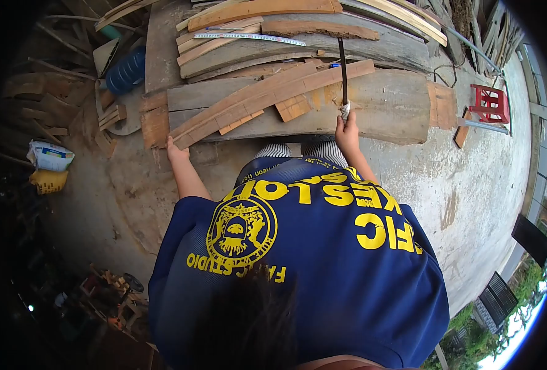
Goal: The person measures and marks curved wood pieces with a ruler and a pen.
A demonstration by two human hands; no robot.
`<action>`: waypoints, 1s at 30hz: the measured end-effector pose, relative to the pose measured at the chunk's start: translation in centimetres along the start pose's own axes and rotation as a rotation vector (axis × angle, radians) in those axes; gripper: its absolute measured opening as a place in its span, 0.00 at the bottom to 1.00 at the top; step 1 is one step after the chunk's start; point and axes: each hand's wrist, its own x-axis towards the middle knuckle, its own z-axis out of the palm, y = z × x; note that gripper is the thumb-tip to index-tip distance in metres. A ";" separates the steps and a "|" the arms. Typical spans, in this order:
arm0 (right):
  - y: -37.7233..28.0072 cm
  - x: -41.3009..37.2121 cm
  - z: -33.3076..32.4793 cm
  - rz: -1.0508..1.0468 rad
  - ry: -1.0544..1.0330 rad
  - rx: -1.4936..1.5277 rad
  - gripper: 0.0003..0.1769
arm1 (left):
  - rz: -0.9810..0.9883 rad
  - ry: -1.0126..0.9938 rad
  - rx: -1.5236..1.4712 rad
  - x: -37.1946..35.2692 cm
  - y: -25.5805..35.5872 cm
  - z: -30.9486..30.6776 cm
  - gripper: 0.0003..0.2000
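Note:
My left hand (178,152) is closed on the near left end of a long, slightly curved wooden plank (273,97) with pencil-like lines across it. In my right hand (348,132) is a long, narrow dark tool (343,74) with a white-wrapped handle; its exact kind cannot be made out. The tool points away from me, across the plank's right part. Beneath the plank lie a broad grey board (390,105) and a small wooden block (293,108).
Behind the plank, a white measuring strip (248,39) lies among curved wood pieces (264,8). To the left are a blue water jug (126,71) and a white-and-yellow sack (50,165). A red plastic stool (490,103) stands at the right.

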 end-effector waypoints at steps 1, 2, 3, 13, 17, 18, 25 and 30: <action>0.3 0.0 0.3 -0.005 -0.004 0.002 0.13 | 0.005 -0.016 -0.001 0.0 -0.1 -0.1 0.21; 1.8 0.0 0.9 0.049 -0.142 -0.083 0.12 | 0.009 -0.032 -0.002 0.0 -0.2 -0.2 0.21; 2.2 0.0 1.1 0.104 -0.279 -0.169 0.12 | 0.011 -0.030 -0.005 -0.6 -0.1 0.1 0.21; 2.2 0.6 -0.5 0.282 0.163 -0.058 0.20 | 0.765 0.652 0.966 -7.8 -2.4 4.8 0.34; 6.0 2.3 -1.0 0.551 0.283 0.042 0.26 | 1.208 0.132 1.182 -10.2 -7.4 8.2 0.31; 9.4 3.2 -0.6 0.583 0.278 0.011 0.26 | 1.234 0.038 1.246 -10.6 -8.6 9.1 0.30; 8.0 3.7 -1.3 0.646 0.102 0.391 0.28 | 1.077 -0.060 1.403 -10.6 -13.4 14.5 0.19; 6.3 4.7 -1.0 0.532 -0.062 0.423 0.18 | 0.908 0.017 1.675 -11.6 -12.7 15.4 0.12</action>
